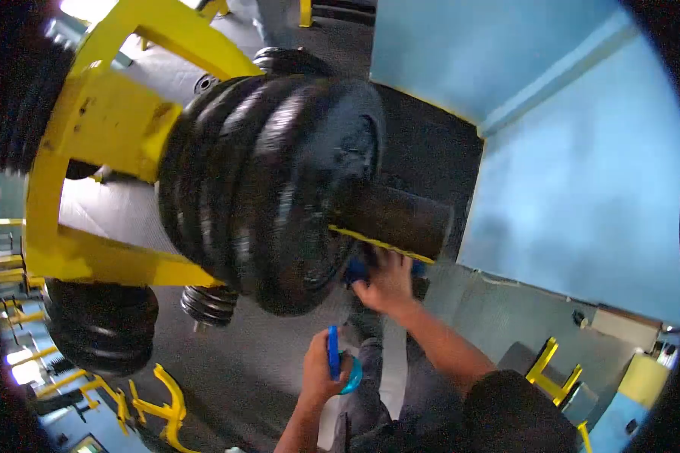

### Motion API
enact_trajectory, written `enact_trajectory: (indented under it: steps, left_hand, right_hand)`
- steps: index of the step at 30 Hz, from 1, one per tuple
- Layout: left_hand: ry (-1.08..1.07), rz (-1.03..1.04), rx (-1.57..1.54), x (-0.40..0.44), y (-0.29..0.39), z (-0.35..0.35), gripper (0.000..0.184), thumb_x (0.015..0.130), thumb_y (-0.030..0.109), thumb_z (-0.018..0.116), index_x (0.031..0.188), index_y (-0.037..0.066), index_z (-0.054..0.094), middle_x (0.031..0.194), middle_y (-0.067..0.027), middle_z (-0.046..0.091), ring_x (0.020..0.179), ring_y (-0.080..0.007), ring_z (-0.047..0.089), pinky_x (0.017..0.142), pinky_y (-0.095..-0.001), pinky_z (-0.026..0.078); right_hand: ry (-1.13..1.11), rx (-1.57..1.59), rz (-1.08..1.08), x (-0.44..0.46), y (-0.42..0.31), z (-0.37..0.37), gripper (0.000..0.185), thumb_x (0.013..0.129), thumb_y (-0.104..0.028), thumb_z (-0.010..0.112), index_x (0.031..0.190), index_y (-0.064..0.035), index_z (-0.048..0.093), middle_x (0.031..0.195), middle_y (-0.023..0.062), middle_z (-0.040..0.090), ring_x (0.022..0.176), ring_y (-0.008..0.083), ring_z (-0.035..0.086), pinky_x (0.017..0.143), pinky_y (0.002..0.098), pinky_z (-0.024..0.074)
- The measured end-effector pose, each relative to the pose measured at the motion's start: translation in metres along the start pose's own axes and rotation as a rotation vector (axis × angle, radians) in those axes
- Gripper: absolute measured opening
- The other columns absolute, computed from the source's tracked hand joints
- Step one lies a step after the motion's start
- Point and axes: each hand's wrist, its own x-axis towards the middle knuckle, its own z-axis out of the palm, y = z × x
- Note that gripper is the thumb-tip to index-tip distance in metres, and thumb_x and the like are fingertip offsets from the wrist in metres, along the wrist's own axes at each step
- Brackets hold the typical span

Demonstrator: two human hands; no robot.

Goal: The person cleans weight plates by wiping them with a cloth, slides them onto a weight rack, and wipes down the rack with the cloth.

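Observation:
My left hand (pixel 323 371) is closed around a blue object (pixel 333 353) with a rounded teal part (pixel 352 375) beside it; its exact kind does not show. My right hand (pixel 391 285) is just under the dark bar end (pixel 400 219) that sticks out of a stack of black weight plates (pixel 279 181). Blue, cloth-like material (pixel 357 270) shows at both sides of its fingers. The fingertips are partly hidden behind the bar end, and I cannot tell whether they touch it. A yellow strip runs along the bar's lower edge.
A yellow rack frame (pixel 121 260) carries the plates, with more black plates (pixel 102 328) low on the left. Smaller plates (pixel 208 306) hang behind. A light blue wall (pixel 582 219) stands to the right. Yellow-framed equipment (pixel 555 377) stands at lower right; my legs are below.

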Motion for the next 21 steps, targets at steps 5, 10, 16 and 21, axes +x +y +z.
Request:
enact_trajectory:
  steps: [5,10,16,21]
  left_hand:
    - [0.012,-0.08,-0.152,-0.007,-0.011,0.03,0.046,0.073,0.009,0.065,0.116,0.005,0.05,0.101,-0.0207,0.057,0.091,-0.0393,0.059,0.078,-0.041,0.048]
    - [0.102,-0.18,-0.16,-0.032,-0.021,0.044,0.045,0.073,0.011,0.065,0.115,0.003,0.05,0.1,-0.0203,0.057,0.089,-0.0391,0.059,0.076,-0.0413,0.048]
    - [0.227,-0.141,-0.204,-0.044,-0.033,0.056,0.045,0.073,0.013,0.066,0.113,0.001,0.05,0.098,-0.0195,0.057,0.088,-0.0375,0.059,0.076,-0.0408,0.048]
    - [0.158,-0.12,-0.208,-0.047,-0.033,0.057,0.048,0.072,0.014,0.067,0.115,0.001,0.049,0.1,-0.0192,0.058,0.093,-0.0381,0.058,0.079,-0.0423,0.047]
  right_hand:
    - [-0.185,-0.041,-0.213,0.015,-0.009,-0.001,0.065,0.08,-0.063,0.05,0.113,-0.0083,0.063,0.137,0.0189,0.044,0.126,0.0387,0.037,0.099,0.0619,0.0285]
    - [-0.267,-0.285,0.308,0.081,-0.036,-0.038,0.058,0.083,-0.051,0.053,0.124,-0.0108,0.057,0.127,0.0181,0.05,0.119,0.0287,0.047,0.101,0.0421,0.0351]
    - [-0.106,-0.041,-0.528,0.001,-0.018,0.089,0.036,0.08,-0.02,0.054,0.113,-0.0064,0.063,0.131,0.0151,0.052,0.125,0.0308,0.044,0.108,0.0495,0.0291]
    - [-0.247,0.361,-0.431,-0.062,0.011,0.044,0.036,0.071,-0.009,0.059,0.106,-0.0037,0.062,0.119,0.0114,0.061,0.119,0.0301,0.051,0.107,0.0474,0.032]
